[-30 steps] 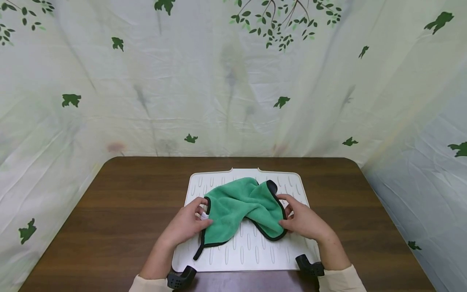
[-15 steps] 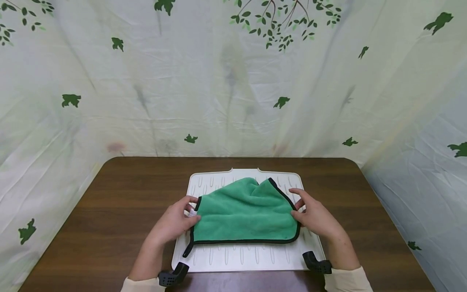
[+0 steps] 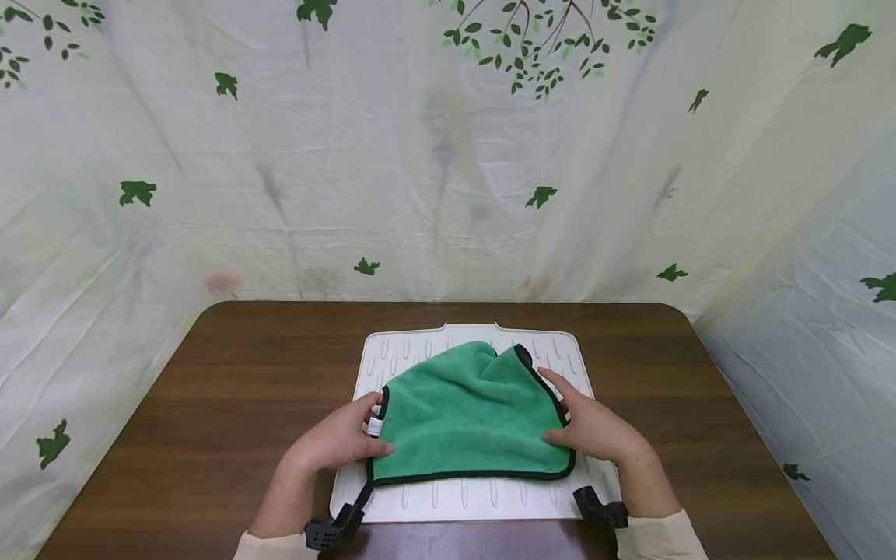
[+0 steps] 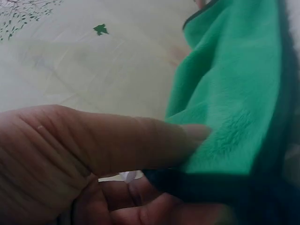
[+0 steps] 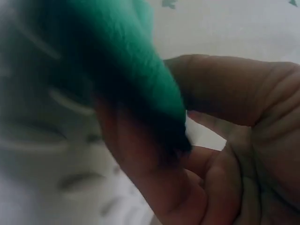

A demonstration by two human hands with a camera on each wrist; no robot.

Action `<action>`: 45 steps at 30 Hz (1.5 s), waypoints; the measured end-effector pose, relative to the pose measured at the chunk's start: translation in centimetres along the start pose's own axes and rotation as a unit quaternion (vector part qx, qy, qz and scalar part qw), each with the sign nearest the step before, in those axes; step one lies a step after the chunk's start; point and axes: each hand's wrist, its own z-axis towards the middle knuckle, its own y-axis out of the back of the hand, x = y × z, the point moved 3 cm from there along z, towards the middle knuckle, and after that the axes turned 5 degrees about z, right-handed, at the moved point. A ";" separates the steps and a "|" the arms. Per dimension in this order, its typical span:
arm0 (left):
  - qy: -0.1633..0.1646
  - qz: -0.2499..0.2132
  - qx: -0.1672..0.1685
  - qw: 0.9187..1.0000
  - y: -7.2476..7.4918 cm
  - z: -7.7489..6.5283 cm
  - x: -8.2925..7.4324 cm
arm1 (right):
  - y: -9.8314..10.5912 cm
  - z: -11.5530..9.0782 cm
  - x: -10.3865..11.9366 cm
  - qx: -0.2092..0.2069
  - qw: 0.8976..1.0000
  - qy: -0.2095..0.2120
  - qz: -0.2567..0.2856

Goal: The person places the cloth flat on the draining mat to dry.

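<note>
A green cloth with black edging spreads over a white ridged board, its far side rumpled into folds. My left hand pinches its left edge, thumb on top and fingers beneath, beside a small white tag. In the left wrist view the thumb presses on the fuzzy cloth. At the opposite edge, my right hand pinches the cloth, with the index finger stretched out along the border. The right wrist view shows the cloth's edge between thumb and fingers. A black strap hangs from its near left corner.
The board lies on a dark brown wooden table. Behind stands a pale curtain printed with green leaves. Black wrist-worn devices sit on both wrists near the board's front edge.
The hands moved apart, flattening the crossed fold in the cloth's middle. Since then they have come slightly closer together and toward me, lowering the cloth's near edge on the board.
</note>
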 end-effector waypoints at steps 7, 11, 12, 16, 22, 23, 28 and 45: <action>0.019 -0.058 0.038 0.997 0.3 -0.6 0.4 | 0.5 -0.5 -0.2 0.032 0.999 -0.006 0.030; 0.050 -0.053 -0.025 0.997 0.0 0.4 0.9 | 0.0 0.4 -0.3 -0.016 1.000 0.004 0.023; 0.057 -0.052 -0.050 0.996 -0.1 0.7 1.0 | -0.2 0.7 -0.3 -0.038 0.999 0.010 0.021; 0.084 -0.064 -0.125 0.987 -0.8 1.7 1.3 | -0.9 1.6 -0.1 -0.117 0.992 0.030 0.033; 0.051 -0.089 -0.137 0.985 -2.0 2.6 1.3 | -1.1 1.9 0.3 -0.143 0.987 0.061 0.038; 0.043 -0.085 -0.139 0.986 -2.0 2.6 1.2 | -1.0 1.8 0.3 -0.140 0.988 0.062 0.036; 0.038 -0.058 -0.155 0.986 -0.9 2.0 0.8 | 0.2 1.0 0.2 -0.129 0.990 0.048 0.019; 0.033 -0.081 -0.177 0.980 -1.4 2.4 0.6 | 0.0 1.2 0.0 -0.133 0.989 0.063 -0.016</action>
